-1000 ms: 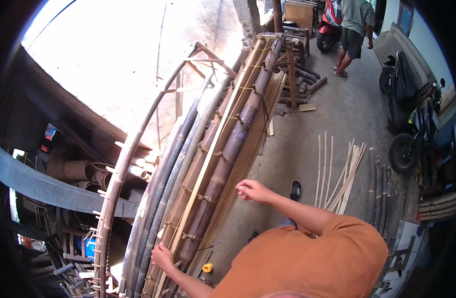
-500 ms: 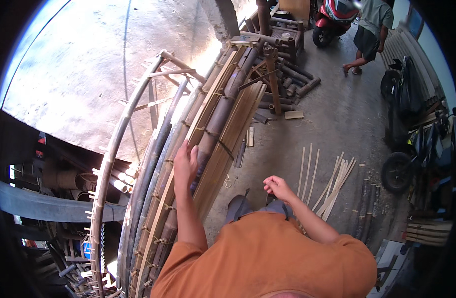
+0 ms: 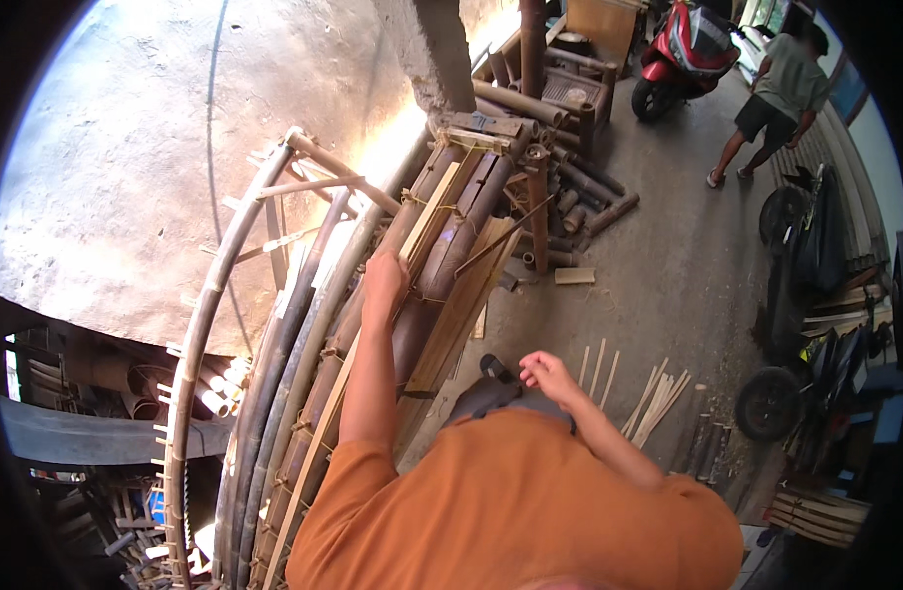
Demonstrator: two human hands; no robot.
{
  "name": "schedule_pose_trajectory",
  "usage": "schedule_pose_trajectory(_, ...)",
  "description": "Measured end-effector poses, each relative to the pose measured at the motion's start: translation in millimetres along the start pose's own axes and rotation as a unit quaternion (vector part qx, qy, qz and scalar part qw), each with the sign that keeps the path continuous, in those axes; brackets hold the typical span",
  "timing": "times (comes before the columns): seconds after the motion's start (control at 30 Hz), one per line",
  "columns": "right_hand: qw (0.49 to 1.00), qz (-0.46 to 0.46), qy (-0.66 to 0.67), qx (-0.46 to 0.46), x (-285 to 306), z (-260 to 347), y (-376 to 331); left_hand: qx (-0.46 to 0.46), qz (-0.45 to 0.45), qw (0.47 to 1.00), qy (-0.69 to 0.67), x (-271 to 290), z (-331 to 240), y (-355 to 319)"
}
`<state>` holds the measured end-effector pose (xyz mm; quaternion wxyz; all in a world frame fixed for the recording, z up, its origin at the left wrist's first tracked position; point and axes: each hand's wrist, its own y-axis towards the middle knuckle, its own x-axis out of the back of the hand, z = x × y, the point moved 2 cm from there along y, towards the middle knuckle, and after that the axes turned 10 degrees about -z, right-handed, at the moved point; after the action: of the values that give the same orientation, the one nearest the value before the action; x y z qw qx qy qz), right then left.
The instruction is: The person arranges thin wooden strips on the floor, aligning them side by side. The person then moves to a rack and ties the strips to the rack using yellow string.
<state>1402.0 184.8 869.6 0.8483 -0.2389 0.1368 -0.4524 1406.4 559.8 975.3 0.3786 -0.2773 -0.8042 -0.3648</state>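
On the left, long dark bamboo poles [image 3: 434, 285] lie side by side, tied with cord at intervals. A pale bamboo strip [image 3: 432, 209] runs lengthwise along them. My left hand [image 3: 385, 280] is closed over this strip, its fingertips hidden from above. In front of my body, my right hand [image 3: 548, 376] hovers apart from the poles, fingers curled in and nothing visible in them. Wide pale bamboo slats [image 3: 451, 339] lie along the right side of the poles.
A curved bamboo frame with short pegs [image 3: 201, 315] stands at the far left. Thin bamboo sticks [image 3: 658, 403] lie on the floor to the right. Beyond are cut bamboo pieces [image 3: 594, 202], a red motorcycle [image 3: 683, 59] and a walking person [image 3: 781, 98]. Another motorcycle [image 3: 776, 393] stands at right.
My left hand has gone from open fingers to a closed grip, farther up the poles. My right hand has hardly moved. My view has shifted, and the other person has walked nearer.
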Motion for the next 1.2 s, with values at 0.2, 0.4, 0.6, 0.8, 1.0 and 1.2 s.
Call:
schedule_pose_trajectory(0.2,1.0,0.014,-0.004,-0.013,10.6,59.3,79.2,0.109,-0.025,0.992,-0.05,-20.3,-32.7,41.9)
schedule_pose_trajectory(0.4,0.987,0.153,-0.027,0.043,-27.7,133.1,155.8,0.112,0.021,0.992,-0.048,-48.2,-30.3,66.9)
schedule_pose_trajectory(0.6,0.963,0.193,0.146,-0.12,-50.3,197.5,215.7,0.159,0.044,0.986,-0.014,-62.9,-47.8,75.5)
schedule_pose_trajectory(0.8,0.871,0.116,0.337,-0.337,-56.8,218.9,232.8,0.193,0.06,0.979,-0.027,-67.7,-50.3,72.4)
schedule_pose_trajectory(1.0,0.929,0.011,0.323,0.181,-86.1,279.3,224.7,0.209,-0.05,0.976,0.041,-94.6,-87.3,76.7)
schedule_pose_trajectory(1.2,0.666,0.51,-0.371,0.399,-178.1,351.2,171.2,0.208,-0.021,0.96,0.186,-89.1,-81.1,71.9)
